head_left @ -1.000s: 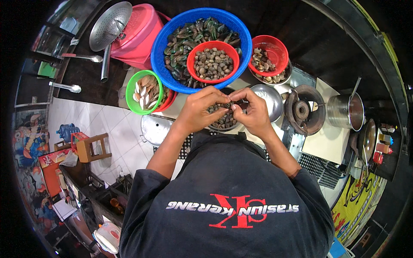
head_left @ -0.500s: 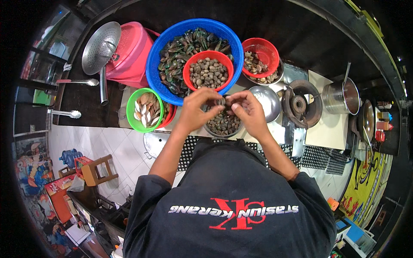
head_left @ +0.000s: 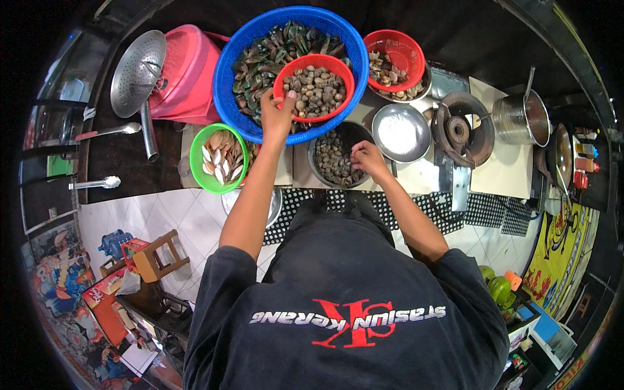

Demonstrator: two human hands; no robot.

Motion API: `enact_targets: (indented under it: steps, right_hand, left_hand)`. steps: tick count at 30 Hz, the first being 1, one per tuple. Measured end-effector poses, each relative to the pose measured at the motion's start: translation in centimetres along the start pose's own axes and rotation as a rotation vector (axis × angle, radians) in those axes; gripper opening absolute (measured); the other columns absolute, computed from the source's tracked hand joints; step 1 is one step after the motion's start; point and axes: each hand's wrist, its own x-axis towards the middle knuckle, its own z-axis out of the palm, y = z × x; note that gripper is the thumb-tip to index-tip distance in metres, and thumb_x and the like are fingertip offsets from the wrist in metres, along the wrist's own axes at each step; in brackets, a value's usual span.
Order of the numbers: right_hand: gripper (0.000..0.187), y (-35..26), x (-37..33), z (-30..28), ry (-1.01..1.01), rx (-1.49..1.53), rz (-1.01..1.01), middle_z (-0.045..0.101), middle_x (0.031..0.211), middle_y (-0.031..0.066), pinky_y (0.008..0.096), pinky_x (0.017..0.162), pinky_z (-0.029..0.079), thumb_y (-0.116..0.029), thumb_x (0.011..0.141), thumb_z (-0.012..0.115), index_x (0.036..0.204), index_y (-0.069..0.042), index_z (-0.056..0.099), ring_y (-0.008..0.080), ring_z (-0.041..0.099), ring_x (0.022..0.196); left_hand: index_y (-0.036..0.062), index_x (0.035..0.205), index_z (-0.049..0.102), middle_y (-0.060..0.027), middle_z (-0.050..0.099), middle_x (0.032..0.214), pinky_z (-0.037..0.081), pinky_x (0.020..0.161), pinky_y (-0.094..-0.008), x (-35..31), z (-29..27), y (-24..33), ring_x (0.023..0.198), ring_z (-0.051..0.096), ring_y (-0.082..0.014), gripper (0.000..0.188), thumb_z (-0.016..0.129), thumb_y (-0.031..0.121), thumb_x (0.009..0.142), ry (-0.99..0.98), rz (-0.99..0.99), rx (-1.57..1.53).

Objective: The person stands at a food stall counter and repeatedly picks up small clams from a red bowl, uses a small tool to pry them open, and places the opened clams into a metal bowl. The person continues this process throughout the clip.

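Observation:
My left hand (head_left: 277,117) reaches to the near-left rim of a red bowl (head_left: 351,92) of cockles (head_left: 316,93). Its thumb lies over the rim and its fingers are apart from it on the outer side, with no shell visible between them. That bowl sits inside a big blue basin (head_left: 218,78) of green mussels (head_left: 257,68). In front of me stands a dark grey pot (head_left: 359,132) of darker cockles (head_left: 335,159). Over its right side my right hand (head_left: 368,160) is closed, fingertips curled together at the shells; what they hold, if anything, is hidden.
Left stand a green basket (head_left: 195,155) of clams, a pink bucket (head_left: 198,68) and a steel strainer (head_left: 133,75). Right are a steel bowl (head_left: 402,133), another red bowl (head_left: 416,58) of shells, a burner (head_left: 478,110) and a saucepan (head_left: 513,123).
My hands were together over the pot at a cockle. Now the left has moved up and left to the red bowl's rim, and the right has dropped down to the pot's cockles.

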Motion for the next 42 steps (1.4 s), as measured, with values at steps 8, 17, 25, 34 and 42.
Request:
enact_targets:
  steps: [8, 17, 25, 34, 42]
  right_hand:
    - [0.016, 10.0, 6.8, 0.3, 0.026, -1.029, -0.129, 0.067, 0.086, 0.0183, 0.0409, 0.076, 0.052, -0.006, 0.078, 0.059, 0.093, -0.006, 0.066, 0.0332, 0.067, 0.085]
    - [0.022, 16.2, 10.2, 3.2, 0.004, -1.149, 0.063, 0.066, 0.100, 0.0242, 0.0458, 0.082, 0.054, -0.009, 0.084, 0.055, 0.098, 0.002, 0.067, 0.0404, 0.064, 0.095]
    - [0.029, 15.1, 10.0, 4.5, 0.052, -1.432, 0.193, 0.060, 0.120, 0.0182, 0.0427, 0.087, 0.053, -0.015, 0.093, 0.048, 0.116, -0.004, 0.064, 0.0349, 0.059, 0.109]
    - [0.030, 14.1, 9.8, 4.1, -0.014, -1.375, 0.251, 0.057, 0.125, 0.0164, 0.0439, 0.080, 0.056, -0.017, 0.092, 0.055, 0.117, -0.002, 0.062, 0.0320, 0.057, 0.115]
    - [0.048, 14.6, 10.0, 4.4, -0.158, -1.592, 0.306, 0.041, 0.141, 0.0194, 0.0435, 0.085, 0.054, -0.017, 0.091, 0.057, 0.135, -0.002, 0.045, 0.0365, 0.051, 0.121]
  left_hand:
    - [-0.0014, 0.115, 0.050, -0.0068, 0.059, 0.096, 0.049, 0.068, -0.0243, -8.2, -6.7, -6.1, 0.084, 0.061, -0.0135, 0.024, 0.054, 0.002, 0.091, -0.341, 0.018, -0.014]
    - [-0.0016, 0.115, 0.055, -0.0096, 0.061, 0.106, 0.052, 0.079, -0.0298, -15.8, -16.4, -7.6, 0.093, 0.063, -0.0186, 0.027, 0.055, 0.011, 0.092, -0.187, -0.262, 0.169]
    - [-0.0020, 0.113, 0.058, -0.0090, 0.066, 0.097, 0.047, 0.078, -0.0247, -16.5, -17.8, -7.1, 0.089, 0.062, -0.0144, 0.027, 0.062, 0.010, 0.089, -0.168, -0.264, 0.248]
    - [-0.0018, 0.113, 0.058, -0.0081, 0.063, 0.107, 0.048, 0.083, -0.0281, -16.0, -17.1, -6.3, 0.095, 0.060, -0.0137, 0.027, 0.063, 0.011, 0.090, -0.373, -0.160, 0.479]
    - [-0.0017, 0.110, 0.060, -0.0096, 0.067, 0.098, 0.050, 0.078, -0.0286, -16.4, -18.8, -7.7, 0.090, 0.064, -0.0172, 0.026, 0.064, 0.011, 0.088, -0.322, -0.090, 0.419]
